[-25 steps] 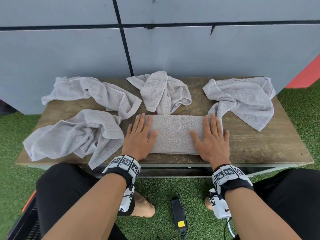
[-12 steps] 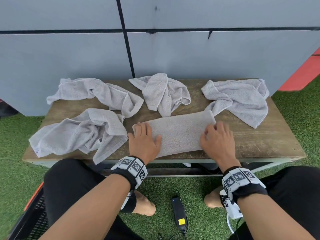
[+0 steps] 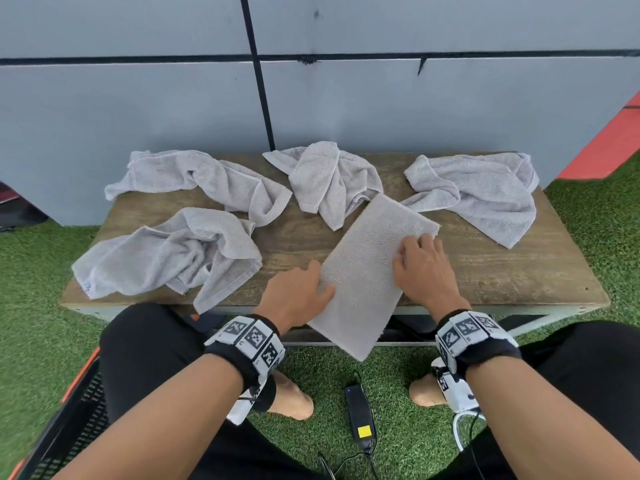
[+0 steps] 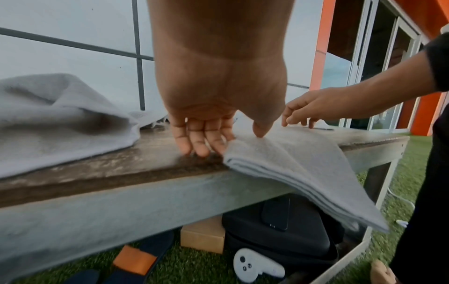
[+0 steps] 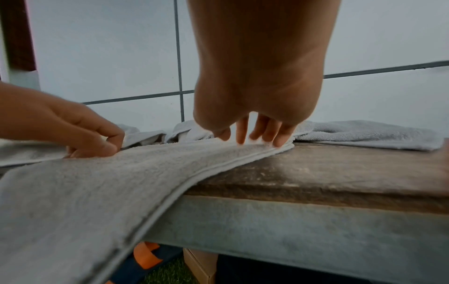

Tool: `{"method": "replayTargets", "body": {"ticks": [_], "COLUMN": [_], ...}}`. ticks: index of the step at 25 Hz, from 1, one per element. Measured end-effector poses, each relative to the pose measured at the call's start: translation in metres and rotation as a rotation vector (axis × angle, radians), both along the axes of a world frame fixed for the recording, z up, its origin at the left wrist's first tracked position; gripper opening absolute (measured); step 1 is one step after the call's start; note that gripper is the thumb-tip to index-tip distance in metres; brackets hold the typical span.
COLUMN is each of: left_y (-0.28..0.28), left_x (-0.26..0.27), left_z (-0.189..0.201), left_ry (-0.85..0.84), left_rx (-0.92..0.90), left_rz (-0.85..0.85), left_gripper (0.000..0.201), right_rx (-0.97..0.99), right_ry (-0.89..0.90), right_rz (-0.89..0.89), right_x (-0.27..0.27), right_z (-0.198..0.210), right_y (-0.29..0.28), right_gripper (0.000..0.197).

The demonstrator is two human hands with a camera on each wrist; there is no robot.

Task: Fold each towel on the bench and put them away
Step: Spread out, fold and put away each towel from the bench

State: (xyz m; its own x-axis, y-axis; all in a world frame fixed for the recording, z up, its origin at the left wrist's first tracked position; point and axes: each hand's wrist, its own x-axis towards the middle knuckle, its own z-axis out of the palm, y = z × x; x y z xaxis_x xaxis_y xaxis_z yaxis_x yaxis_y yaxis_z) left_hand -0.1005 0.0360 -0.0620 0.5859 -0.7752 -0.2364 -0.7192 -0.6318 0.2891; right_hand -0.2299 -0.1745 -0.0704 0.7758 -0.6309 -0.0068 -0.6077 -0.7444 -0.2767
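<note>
On my bench, the towel has swung from crosswise to diagonal, near end overhanging. My left hand pinches its edge; my right hand presses flat. Probably ready for another fold.

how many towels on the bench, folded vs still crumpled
folded towel: 1, held by the left hand and right hand, its near end hanging over the bench edge
crumpled towels: 4
total: 5
</note>
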Motion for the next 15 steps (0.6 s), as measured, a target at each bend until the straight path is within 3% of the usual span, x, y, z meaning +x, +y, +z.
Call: {"method": "replayTargets", "body": {"ticks": [2,5,8,12,15], "left_y": [0.006,0.007,0.007,0.009,0.009], "left_x": [-0.005,-0.009,-0.004,-0.001,0.001], "left_z": [-0.002,0.002,0.005,0.004,-0.004], "left_ry": [0.05,0.246,0.306,0.037,-0.146], "left_rx": [-0.045,-0.101,-0.028,0.195,0.177], "left_rz": [-0.049,-0.111,-0.253,-0.403,-0.431], "left_gripper": [0.03,0.021,0.057,0.099,0.102], "right_rx": [0.101,0.192,0.266,0.296,0.273], "right_ry": [-0.01,-0.038,-0.005,-0.005,0.081], "right_rz": [0.009,0.056,0.126,0.203,0.274], "right_x": [-0.005,-0.012,-0.025,-0.049,-0.064], "right_z": [-0.003,-0.001,0.0,-0.005,-0.011], "right_y": [0.001,-0.006,-0.009,-0.001,0.006], "right_gripper": [0.028,0.041,0.06,0.067,0.081]}}
